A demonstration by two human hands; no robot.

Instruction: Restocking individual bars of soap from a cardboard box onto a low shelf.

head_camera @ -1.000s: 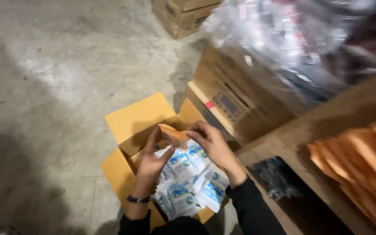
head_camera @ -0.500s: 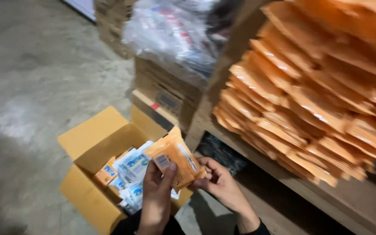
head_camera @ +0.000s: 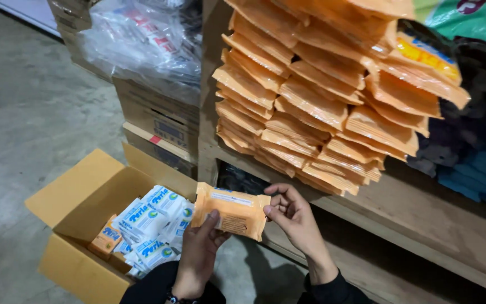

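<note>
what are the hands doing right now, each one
Left hand: closed on the lower left edge of the orange packet.
Right hand: pinching the same packet's right edge with its fingertips.

- Your left hand (head_camera: pixel 198 256): bare, no glove, dark band w/ small beads at the wrist.
- Your right hand (head_camera: pixel 295 220): bare, no rings seen.
- Both arms: dark, approx. black long sleeves, ending at the wrists.

Box (head_camera: pixel 80 225) on floor, left of shelf (head_camera: pixel 400 208); packet stack (head_camera: pixel 322 107) on shelf; packets (head_camera: pixel 147 225) in box.
</note>
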